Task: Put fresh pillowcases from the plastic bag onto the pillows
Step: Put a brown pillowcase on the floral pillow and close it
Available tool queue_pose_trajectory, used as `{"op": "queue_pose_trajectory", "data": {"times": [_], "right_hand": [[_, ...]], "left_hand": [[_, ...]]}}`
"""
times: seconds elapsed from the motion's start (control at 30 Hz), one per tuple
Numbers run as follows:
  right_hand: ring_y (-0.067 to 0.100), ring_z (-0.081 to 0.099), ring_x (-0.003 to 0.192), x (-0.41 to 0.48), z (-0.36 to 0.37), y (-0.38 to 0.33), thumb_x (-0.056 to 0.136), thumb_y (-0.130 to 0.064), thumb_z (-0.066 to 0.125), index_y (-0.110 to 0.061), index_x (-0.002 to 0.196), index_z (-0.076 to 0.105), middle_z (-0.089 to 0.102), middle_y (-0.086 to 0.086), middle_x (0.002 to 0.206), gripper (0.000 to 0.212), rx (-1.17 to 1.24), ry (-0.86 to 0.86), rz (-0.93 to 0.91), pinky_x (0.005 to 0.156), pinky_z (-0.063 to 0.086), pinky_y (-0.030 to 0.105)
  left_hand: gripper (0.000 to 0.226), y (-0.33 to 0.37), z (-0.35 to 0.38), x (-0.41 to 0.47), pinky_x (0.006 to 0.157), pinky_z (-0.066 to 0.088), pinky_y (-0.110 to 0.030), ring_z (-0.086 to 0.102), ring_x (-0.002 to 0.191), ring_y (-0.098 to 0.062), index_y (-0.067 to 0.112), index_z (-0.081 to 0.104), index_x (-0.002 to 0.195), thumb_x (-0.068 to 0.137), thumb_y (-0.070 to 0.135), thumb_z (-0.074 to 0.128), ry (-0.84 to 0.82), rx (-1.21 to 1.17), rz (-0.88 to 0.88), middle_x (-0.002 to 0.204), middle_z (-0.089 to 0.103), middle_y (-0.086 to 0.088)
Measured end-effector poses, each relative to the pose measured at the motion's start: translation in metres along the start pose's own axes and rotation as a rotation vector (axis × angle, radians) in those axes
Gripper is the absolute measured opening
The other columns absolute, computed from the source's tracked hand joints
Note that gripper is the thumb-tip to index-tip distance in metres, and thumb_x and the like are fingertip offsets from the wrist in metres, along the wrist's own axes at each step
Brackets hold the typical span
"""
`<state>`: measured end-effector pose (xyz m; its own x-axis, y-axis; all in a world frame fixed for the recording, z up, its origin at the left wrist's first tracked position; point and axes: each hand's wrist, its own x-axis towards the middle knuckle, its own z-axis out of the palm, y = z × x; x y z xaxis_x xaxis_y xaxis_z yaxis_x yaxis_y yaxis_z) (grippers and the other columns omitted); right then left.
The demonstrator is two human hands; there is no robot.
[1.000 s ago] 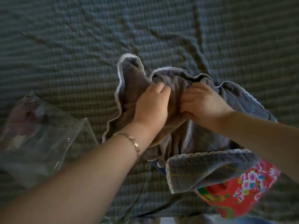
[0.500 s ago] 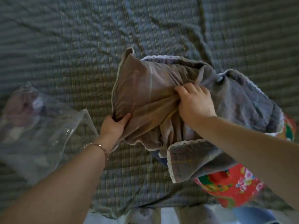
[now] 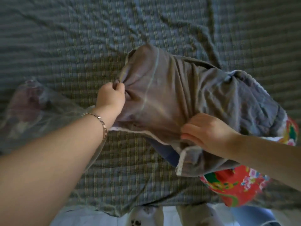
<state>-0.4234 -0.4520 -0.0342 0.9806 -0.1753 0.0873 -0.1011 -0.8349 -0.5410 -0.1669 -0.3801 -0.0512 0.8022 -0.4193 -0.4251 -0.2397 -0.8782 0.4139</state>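
A grey pillowcase (image 3: 172, 95) with a white lace hem lies bunched over a pillow (image 3: 234, 186) with a red flowered cover, at the centre right of the bed. My left hand (image 3: 111, 97) pinches a fold at the pillowcase's left side. My right hand (image 3: 206, 129) grips the cloth near its lower hem. The red pillow shows only at the lower right and at the far right edge; the rest is hidden under the grey cloth. A clear plastic bag (image 3: 32, 111) with fabric inside lies to the left, partly under my left forearm.
The bed is covered with a wrinkled grey-green checked sheet (image 3: 97, 38). Its near edge (image 3: 114, 211) runs along the bottom of the view, with pale floor and light fabric below it.
My left hand moved up from the pillowcase's lower left corner and now pinches its left side. My right hand shifted down toward the hem. The grey cloth is stretched further over the pillow.
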Motion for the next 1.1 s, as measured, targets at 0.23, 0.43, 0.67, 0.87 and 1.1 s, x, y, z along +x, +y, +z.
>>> {"op": "queue_pose_trajectory", "data": {"times": [0.23, 0.43, 0.67, 0.87, 1.1], "right_hand": [[0.022, 0.065, 0.075, -0.038, -0.007, 0.005, 0.087, -0.045, 0.041, -0.015, 0.089, 0.065, 0.063, 0.002, 0.083, 0.038, -0.225, -0.138, 0.255, 0.071, 0.051, 0.029], [0.041, 0.054, 0.109, -0.079, 0.003, 0.007, 0.043, -0.063, 0.078, -0.003, 0.126, 0.048, 0.054, 0.022, 0.121, 0.106, -0.401, -0.196, 0.554, 0.09, 0.046, 0.051], [0.029, 0.066, 0.081, -0.098, -0.001, 0.024, 0.059, -0.015, 0.086, -0.005, 0.098, 0.058, 0.065, 0.01, 0.085, 0.049, -0.12, 0.058, 0.359, 0.066, 0.053, 0.031], [0.019, 0.062, 0.088, -0.115, -0.019, 0.026, 0.093, -0.029, 0.048, -0.003, 0.082, 0.074, 0.07, 0.01, 0.091, 0.039, 0.107, 0.26, 0.246, 0.084, 0.049, 0.028], [0.017, 0.059, 0.066, -0.153, -0.053, 0.043, 0.101, -0.036, 0.02, -0.01, 0.073, 0.065, 0.062, 0.001, 0.068, 0.059, -0.094, 0.01, 0.294, 0.073, 0.044, 0.027]], "left_hand": [[0.025, 0.005, 0.006, 0.02, 0.07, 0.035, -0.028, 0.054, 0.081, -0.029, 0.005, 0.054, 0.078, 0.091, 0.026, 0.049, -0.037, 0.019, -0.073, 0.082, 0.053, -0.011], [0.027, -0.014, 0.033, 0.014, 0.087, 0.041, -0.036, 0.055, 0.108, -0.037, 0.0, 0.057, 0.11, 0.092, 0.019, 0.051, -0.037, 0.114, -0.135, 0.115, 0.059, -0.021], [0.029, -0.004, 0.036, 0.005, 0.094, 0.04, -0.038, 0.052, 0.112, -0.038, -0.001, 0.053, 0.116, 0.093, 0.015, 0.048, 0.025, 0.149, -0.176, 0.121, 0.056, -0.022], [0.03, -0.003, 0.041, 0.002, 0.095, 0.039, -0.04, 0.051, 0.113, -0.041, -0.003, 0.052, 0.115, 0.093, 0.015, 0.047, 0.046, 0.227, -0.142, 0.12, 0.055, -0.026], [0.031, -0.01, 0.038, 0.007, 0.092, 0.041, -0.04, 0.052, 0.11, -0.041, -0.003, 0.051, 0.114, 0.094, 0.021, 0.047, 0.023, 0.256, -0.163, 0.119, 0.056, -0.026]]}}
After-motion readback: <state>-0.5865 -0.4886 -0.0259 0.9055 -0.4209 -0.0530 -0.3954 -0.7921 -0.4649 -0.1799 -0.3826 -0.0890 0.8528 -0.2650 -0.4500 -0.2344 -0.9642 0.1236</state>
